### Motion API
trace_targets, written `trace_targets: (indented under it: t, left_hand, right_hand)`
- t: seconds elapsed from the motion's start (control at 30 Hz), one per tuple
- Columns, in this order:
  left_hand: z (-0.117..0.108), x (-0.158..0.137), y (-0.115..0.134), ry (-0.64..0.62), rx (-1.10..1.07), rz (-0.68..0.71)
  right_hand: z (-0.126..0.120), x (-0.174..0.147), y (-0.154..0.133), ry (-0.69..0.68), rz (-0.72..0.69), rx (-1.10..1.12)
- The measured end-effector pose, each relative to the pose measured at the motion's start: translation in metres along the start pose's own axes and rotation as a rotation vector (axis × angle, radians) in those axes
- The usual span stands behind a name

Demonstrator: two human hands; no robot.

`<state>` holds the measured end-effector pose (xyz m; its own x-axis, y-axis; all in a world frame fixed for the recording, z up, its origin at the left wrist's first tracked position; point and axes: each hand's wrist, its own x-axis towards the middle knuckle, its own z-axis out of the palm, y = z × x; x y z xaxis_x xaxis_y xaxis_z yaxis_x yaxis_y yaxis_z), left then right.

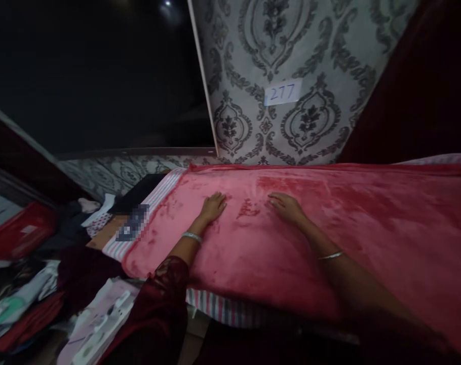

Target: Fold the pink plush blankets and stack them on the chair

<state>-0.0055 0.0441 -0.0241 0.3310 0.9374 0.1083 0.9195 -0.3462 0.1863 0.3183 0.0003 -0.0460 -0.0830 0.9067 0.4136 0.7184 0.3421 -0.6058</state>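
Note:
A pinkish-red plush blanket (249,258) lies spread flat over a long surface, with darker brushed patches, mostly on its right half. My left hand (213,207) rests on it left of the middle, palm down, fingers stretched forward. To the right, my right hand (286,207) also lies palm down on the blanket, its fingers out and pointing left. Between the two hands shows a small dark red mark (248,208) in the pile. Neither hand holds anything. A striped cloth (230,306) sticks out from under the blanket at the front and left edges.
A large dark screen (101,76) stands behind on the left. Patterned wallpaper (268,124) bears a paper marked 277 (282,92). Piled clothes (29,299), a red bag (21,230) and a white power strip (107,324) lie at the left.

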Motion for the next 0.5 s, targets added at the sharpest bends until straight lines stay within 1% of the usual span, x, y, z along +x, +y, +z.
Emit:
trace_targets:
  t: [0.07, 0.17, 0.33, 0.4, 0.5]
  left_hand:
    - [-0.001, 0.004, -0.007, 0.059, -0.037, -0.017]
    - [-0.007, 0.015, -0.028, 0.154, -0.086, -0.094]
    - [-0.017, 0.026, -0.080, 0.296, -0.135, -0.266]
    - [-0.018, 0.024, -0.097, 0.330, -0.138, -0.312]
    - [-0.016, 0.018, -0.115, 0.366, -0.135, -0.354]
  right_hand:
    - [0.016, 0.003, -0.005, 0.032, 0.034, 0.055]
    - [0.029, -0.002, 0.002, 0.053, 0.063, 0.081]
    - [0.033, -0.008, 0.021, 0.022, 0.046, 0.127]
    - [0.033, -0.008, 0.021, 0.018, 0.037, 0.113]
    - [0.034, -0.009, 0.017, 0.022, 0.025, 0.074]
